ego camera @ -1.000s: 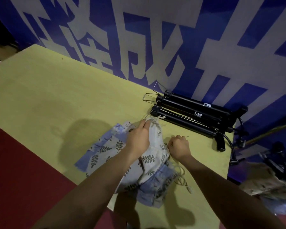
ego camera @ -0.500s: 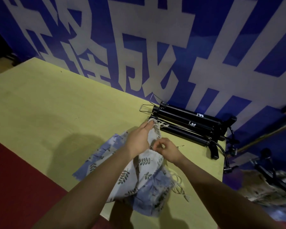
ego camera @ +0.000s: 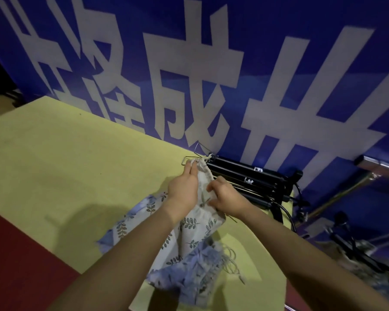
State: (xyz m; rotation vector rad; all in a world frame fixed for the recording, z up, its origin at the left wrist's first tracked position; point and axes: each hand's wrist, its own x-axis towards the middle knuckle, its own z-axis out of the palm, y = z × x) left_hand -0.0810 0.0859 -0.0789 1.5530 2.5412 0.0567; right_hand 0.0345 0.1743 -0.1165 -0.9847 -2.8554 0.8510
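The right hand (ego camera: pixel 227 198) has closed in beside the left hand (ego camera: pixel 183 191). Both sets of fingers now pinch the leaf-print bag (ego camera: pixel 193 223) near the counter's (ego camera: pixel 65 164) far edge, probably to work its drawstring.

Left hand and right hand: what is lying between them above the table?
In the head view, the gathered upper part of the leaf-print bag lies between the left hand and the right hand; both hands hold it.

Head-worn camera looks forward and down, close over the table (ego camera: pixel 65 164).
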